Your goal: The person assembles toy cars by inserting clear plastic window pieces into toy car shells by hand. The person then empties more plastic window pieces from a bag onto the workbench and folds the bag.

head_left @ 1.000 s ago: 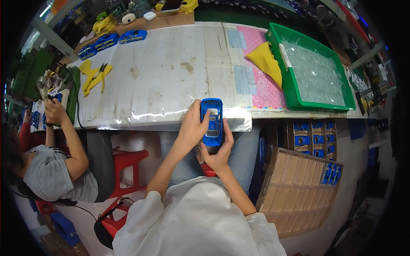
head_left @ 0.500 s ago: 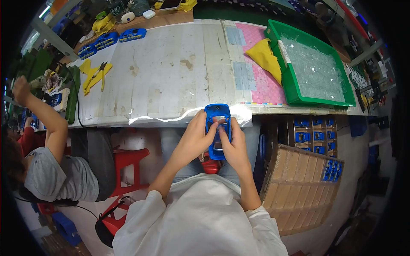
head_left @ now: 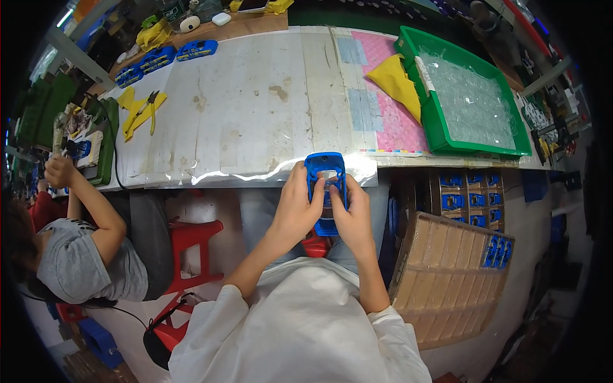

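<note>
A blue plastic toy car body (head_left: pixel 325 161) is held upright between my two hands at the table's front edge, its hollow side facing me. My left hand (head_left: pixel 295 205) wraps its left side, and my right hand (head_left: pixel 354 217) its right side. Both thumbs press inside the shell near its middle. Something clear and shiny shows by the thumbs, perhaps a transparent plastic insert; the thumbs partly cover it. Several similar blue car bodies (head_left: pixel 196 50) rest at the far left of the white-topped table (head_left: pixel 249 96).
A green tray (head_left: pixel 440 131) full of clear plastic parts stands at right, a yellow cloth (head_left: pixel 397 86) against it. Yellow-handled pliers (head_left: pixel 152 112) lie at left. Cardboard divider trays (head_left: pixel 447 281), some cells holding blue bodies, sit low at right. A co-worker (head_left: pixel 89 255) sits at left.
My thumbs have shifted slightly inside the car body, which stays in nearly the same place. The co-worker's raised hand has come down and to the right.
</note>
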Tool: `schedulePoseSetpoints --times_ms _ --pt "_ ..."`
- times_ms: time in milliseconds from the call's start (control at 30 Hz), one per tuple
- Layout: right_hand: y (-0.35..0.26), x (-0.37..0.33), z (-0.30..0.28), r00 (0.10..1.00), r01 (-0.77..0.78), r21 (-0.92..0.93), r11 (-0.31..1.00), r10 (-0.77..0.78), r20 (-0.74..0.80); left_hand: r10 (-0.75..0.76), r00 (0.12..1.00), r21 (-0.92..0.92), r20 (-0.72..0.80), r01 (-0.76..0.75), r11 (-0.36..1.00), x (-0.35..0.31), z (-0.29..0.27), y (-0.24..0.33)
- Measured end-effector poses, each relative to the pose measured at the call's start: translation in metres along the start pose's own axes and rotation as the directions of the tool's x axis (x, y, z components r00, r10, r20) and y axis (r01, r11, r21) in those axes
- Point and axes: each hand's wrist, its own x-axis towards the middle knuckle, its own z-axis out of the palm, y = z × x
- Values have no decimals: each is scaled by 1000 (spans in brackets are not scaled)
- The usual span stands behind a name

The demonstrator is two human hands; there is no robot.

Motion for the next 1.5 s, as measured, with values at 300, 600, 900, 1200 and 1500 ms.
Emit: schedulePoseSetpoints --times_ms 300,600,900,1200,1500 --pt "-7 0 2 999 13 -25 1000 -14 -32 -59 998 -16 13 59 998 -5 1 -3" --pt "-11 2 3 998 36 -80 996 -40 -52 -142 990 -109 15 143 984 -2 0 7" --pt "-22 -1 -1 1000 -26 -26 999 26 4 -116 993 -264 -11 109 958 0 1 8" --pt "-23 -4 2 999 40 21 999 -39 -30 -52 993 -251 -108 23 968 -6 4 13" --pt "-30 -7 0 997 56 -14 998 -56 -50 -60 998 -276 -24 51 960 -7 1 24"
